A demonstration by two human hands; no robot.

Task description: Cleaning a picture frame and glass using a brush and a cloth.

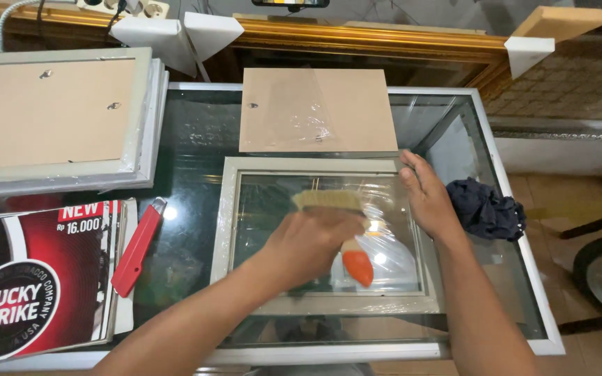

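1. Glass-topped table (196,139) w/ white metal rim carries everything; both hands work near its middle.
2. Left hand (311,244) is closed round a brush (329,202) w/ pale bristles and an orange-tipped handle; bristles rest on the glass pane of a grey picture frame (226,230), handle tip pokes out below the hand.
3. Right hand (426,198) lies flat, fingers spread, pressing the frame's right edge; it grips nothing. Hands are apart, brush between them.
4. Frame lies flat under both hands, glass reflecting light; crinkled clear film shows under the brush.
5. Brown backing board (318,111), 1 pc, lies just beyond the hands, touching the frame's far edge; 1 small metal hanger near its left edge, clear film lying on it.
6. Stack of frames (57,118), back side up, sits far left of the left hand; 2 hangers visible on the top board. Exact count of the stack: can't tell.
7. Red-black-white printed posters (36,278), round emblem, stacked near-left of the left forearm; several sheets, count unclear.
8. Red utility knife (137,247), 1 pc, lies between posters and frame.
9. Dark blue cloth (485,209), 1 pc, crumpled just right of the right hand.
10. White foam corner guards (175,35): 3 visible on the gilt frame beyond the table.
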